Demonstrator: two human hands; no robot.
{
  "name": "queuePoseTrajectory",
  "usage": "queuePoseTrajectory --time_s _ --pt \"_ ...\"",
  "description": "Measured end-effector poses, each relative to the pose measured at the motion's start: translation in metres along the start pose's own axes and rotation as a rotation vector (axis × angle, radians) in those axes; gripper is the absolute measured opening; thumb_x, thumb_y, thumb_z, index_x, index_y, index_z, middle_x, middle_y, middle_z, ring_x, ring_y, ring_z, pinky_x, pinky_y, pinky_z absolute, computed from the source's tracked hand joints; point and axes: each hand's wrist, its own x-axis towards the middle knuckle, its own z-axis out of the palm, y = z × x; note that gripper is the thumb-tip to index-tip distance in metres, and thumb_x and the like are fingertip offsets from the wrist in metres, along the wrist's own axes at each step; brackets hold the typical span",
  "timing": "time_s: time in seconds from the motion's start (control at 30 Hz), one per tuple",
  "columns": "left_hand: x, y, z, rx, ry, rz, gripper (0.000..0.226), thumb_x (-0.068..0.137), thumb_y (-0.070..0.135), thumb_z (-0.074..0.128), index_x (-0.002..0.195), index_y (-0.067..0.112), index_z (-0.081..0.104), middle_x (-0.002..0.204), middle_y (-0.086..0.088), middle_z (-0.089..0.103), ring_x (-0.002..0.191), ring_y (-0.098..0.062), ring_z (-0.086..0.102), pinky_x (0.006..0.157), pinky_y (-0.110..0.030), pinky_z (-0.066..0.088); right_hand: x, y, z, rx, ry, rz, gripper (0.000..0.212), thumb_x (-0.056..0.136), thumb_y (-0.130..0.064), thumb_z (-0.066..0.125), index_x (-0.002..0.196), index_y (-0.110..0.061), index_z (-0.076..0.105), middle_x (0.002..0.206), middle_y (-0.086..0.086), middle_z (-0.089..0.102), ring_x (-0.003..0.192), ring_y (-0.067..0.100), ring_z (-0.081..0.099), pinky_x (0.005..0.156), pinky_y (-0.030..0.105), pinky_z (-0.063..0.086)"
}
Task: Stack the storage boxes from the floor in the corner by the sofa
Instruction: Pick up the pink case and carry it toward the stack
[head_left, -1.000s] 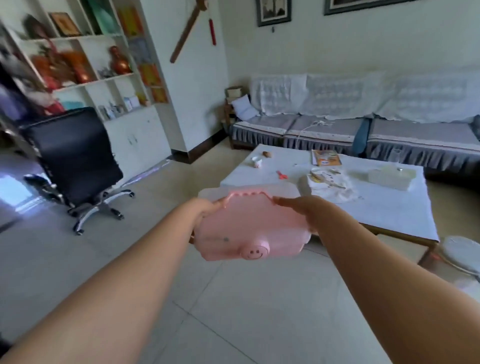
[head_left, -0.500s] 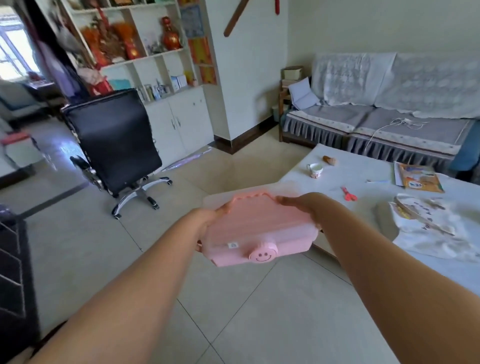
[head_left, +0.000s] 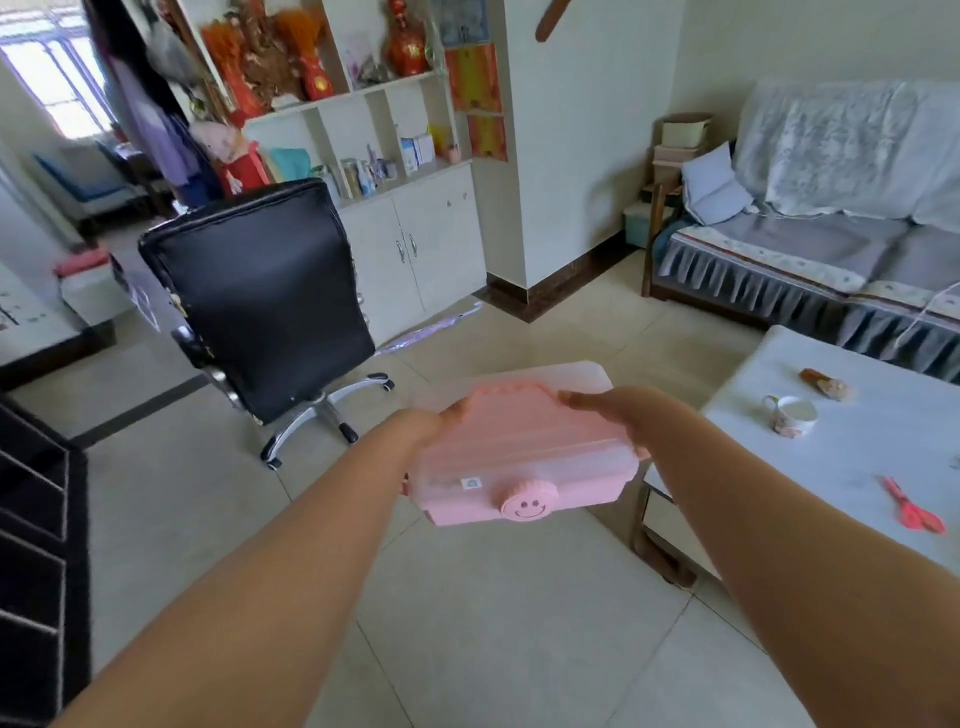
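Both hands' grip (head_left: 524, 415) holds pink box (head_left: 519, 462) aloft.

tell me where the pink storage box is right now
In the head view, the pink storage box is mid-air at centre, held between the left hand and right hand, just left of the white table.

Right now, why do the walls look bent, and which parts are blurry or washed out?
Head view: wide-angle lens bows the wall edges; the window at far left is blown out; the shelf looks smeared; the pink box is fairly sharp.
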Motion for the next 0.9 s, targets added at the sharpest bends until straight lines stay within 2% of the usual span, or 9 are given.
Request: queuePoseTrajectory --time_s 0.13,0.27,0.37,0.43,0.5,0.53,0.63,0.77,0.9 --pt "0.084 0.069 -0.052 0.021 0.036 0.063 0.129 0.019 0.098 0.047 0.117 0.017 0.063 0.111 -0.008 0.070 0.090 -0.035 0.071 0.077 -0.054 0.055 0.079 -0.071 0.011 0.047 0.059 -0.002 0.095 0.076 -0.048 0.075 0.146 -0.002 0.031 0.149 0.015 0.039 0.137 0.036 0.039 0.115 0.051 0.029" --pt "0.156 0.153 -0.081 0.047 -0.027 0.095 0.115 0.039 0.097 0.050 0.119 0.015 0.062 0.113 -0.010 0.069 0.092 -0.035 0.071 0.079 -0.053 0.057 0.162 -0.133 -0.001 0.090 0.145 0.015 0.093 0.077 -0.045 0.075 0.146 0.000 0.032 0.148 0.018 0.040 0.136 0.037 0.039 0.114 0.052 0.029" --pt "0.209 0.214 -0.089 0.125 -0.058 0.097 0.119 0.042 0.098 0.044 0.125 0.015 0.058 0.117 -0.013 0.066 0.095 -0.036 0.069 0.083 -0.051 0.056 0.226 -0.168 -0.017 0.098 0.153 0.035 0.093 0.077 -0.044 0.075 0.146 0.000 0.031 0.149 0.018 0.039 0.136 0.038 0.038 0.114 0.053 0.029" --pt "0.255 0.262 -0.092 0.143 -0.103 0.112 0.125 0.036 0.100 0.042 0.128 0.015 0.056 0.120 -0.012 0.066 0.099 -0.037 0.068 0.085 -0.051 0.055 0.275 -0.195 -0.030 0.115 0.171 0.028 0.093 0.078 -0.043 0.075 0.146 0.000 0.030 0.149 0.019 0.038 0.137 0.038 0.038 0.114 0.052 0.029" --pt "0.303 0.327 -0.097 0.146 -0.116 0.114 0.136 0.021 0.099 0.042 0.128 0.018 0.057 0.121 -0.010 0.066 0.100 -0.036 0.068 0.085 -0.052 0.055 0.336 -0.234 -0.055 0.158 0.202 0.027 0.092 0.078 -0.042 0.075 0.145 0.001 0.030 0.148 0.019 0.039 0.136 0.037 0.038 0.114 0.051 0.029" --pt "0.308 0.332 -0.098 0.133 -0.092 0.122 0.138 0.017 0.098 0.043 0.129 0.018 0.056 0.122 -0.009 0.065 0.101 -0.035 0.068 0.085 -0.052 0.055 0.345 -0.238 -0.057 0.158 0.200 0.024 0.092 0.078 -0.042 0.076 0.145 0.002 0.030 0.147 0.019 0.040 0.136 0.037 0.039 0.113 0.050 0.030" --pt "0.355 0.414 -0.113 0.083 -0.067 0.144 0.126 0.035 0.097 0.051 0.132 0.017 0.050 0.126 -0.009 0.064 0.104 -0.036 0.067 0.086 -0.052 0.055 0.414 -0.294 -0.084 0.177 0.216 0.031 0.092 0.076 -0.043 0.077 0.143 0.001 0.033 0.144 0.020 0.043 0.133 0.038 0.041 0.112 0.051 0.032" --pt "0.415 0.503 -0.139 0.106 -0.063 0.154 0.107 0.061 0.091 0.049 0.136 0.015 0.047 0.131 -0.012 0.059 0.111 -0.038 0.061 0.094 -0.052 0.051 0.504 -0.361 -0.106 0.179 0.210 0.043 0.095 0.067 -0.048 0.082 0.138 -0.001 0.040 0.138 0.018 0.050 0.126 0.038 0.049 0.108 0.053 0.038" --pt "0.496 0.605 -0.160 0.048 -0.071 0.192 0.086 0.071 0.080 0.054 0.131 0.019 0.053 0.124 -0.009 0.063 0.109 -0.031 0.064 0.094 -0.045 0.051 0.609 -0.433 -0.136 0.162 0.220 0.057 0.093 0.066 -0.054 0.080 0.134 -0.001 0.044 0.133 0.020 0.053 0.122 0.040 0.052 0.106 0.055 0.040"
